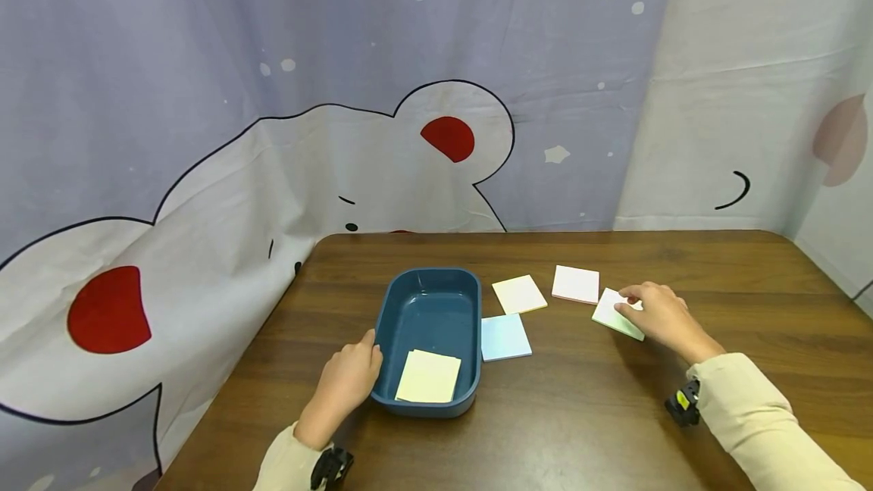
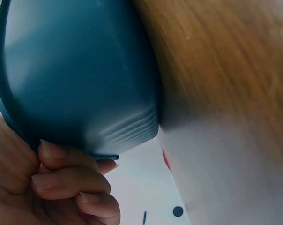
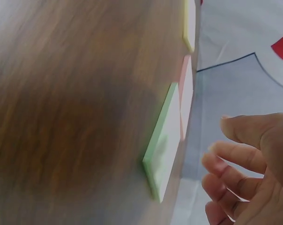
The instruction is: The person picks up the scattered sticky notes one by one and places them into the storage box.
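Note:
A dark blue plastic basin stands on the table, two or so pale yellow sticky notes lying at its near end. My left hand grips the basin's left rim; in the left wrist view its fingers are curled against the outer wall. Over a green-edged sticky note pad hovers my right hand, thumb and fingers apart. The right wrist view shows a gap between this hand and the green pad, with nothing held.
Left of the green pad lie a pink-edged pad, a yellow-edged pad and a light blue pad, the last beside the basin's right wall. A patterned curtain hangs behind the brown wooden table.

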Available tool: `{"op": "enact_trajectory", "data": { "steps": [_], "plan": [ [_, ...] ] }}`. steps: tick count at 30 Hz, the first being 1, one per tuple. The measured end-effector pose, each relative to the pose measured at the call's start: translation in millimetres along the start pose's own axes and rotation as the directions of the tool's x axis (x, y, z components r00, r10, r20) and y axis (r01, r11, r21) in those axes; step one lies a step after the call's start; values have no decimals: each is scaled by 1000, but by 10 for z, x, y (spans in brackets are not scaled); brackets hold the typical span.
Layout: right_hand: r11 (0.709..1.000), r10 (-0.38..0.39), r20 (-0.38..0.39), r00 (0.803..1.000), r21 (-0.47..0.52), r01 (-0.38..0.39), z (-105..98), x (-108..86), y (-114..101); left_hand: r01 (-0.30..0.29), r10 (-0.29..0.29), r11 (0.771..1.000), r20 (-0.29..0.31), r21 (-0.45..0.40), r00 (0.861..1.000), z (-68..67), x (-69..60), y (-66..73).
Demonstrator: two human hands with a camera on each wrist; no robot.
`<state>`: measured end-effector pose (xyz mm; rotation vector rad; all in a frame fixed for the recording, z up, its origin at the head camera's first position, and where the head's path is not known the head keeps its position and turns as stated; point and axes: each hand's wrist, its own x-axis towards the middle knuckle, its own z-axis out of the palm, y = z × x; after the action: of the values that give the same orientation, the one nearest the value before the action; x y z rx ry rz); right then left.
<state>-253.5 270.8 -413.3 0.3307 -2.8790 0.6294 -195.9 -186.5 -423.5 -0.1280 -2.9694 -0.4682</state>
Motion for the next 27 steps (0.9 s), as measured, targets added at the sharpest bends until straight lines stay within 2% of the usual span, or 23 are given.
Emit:
{"op": "enact_trajectory", "data": {
  "steps": [5, 14, 27],
  "plan": [
    [998, 70, 40, 997, 7, -70, 0, -69, 137, 2, -2, 1000, 4, -2, 1000, -4, 2, 1],
    [988, 154, 91, 984, -42, -151, 48, -124, 295, 2, -2, 1000, 0, -6, 1000, 5, 6, -2],
    [986, 163, 166, 973, -58, -156, 89, -101, 312, -4, 4, 1000, -6, -4, 1000, 6, 6, -4]
  ]
}}
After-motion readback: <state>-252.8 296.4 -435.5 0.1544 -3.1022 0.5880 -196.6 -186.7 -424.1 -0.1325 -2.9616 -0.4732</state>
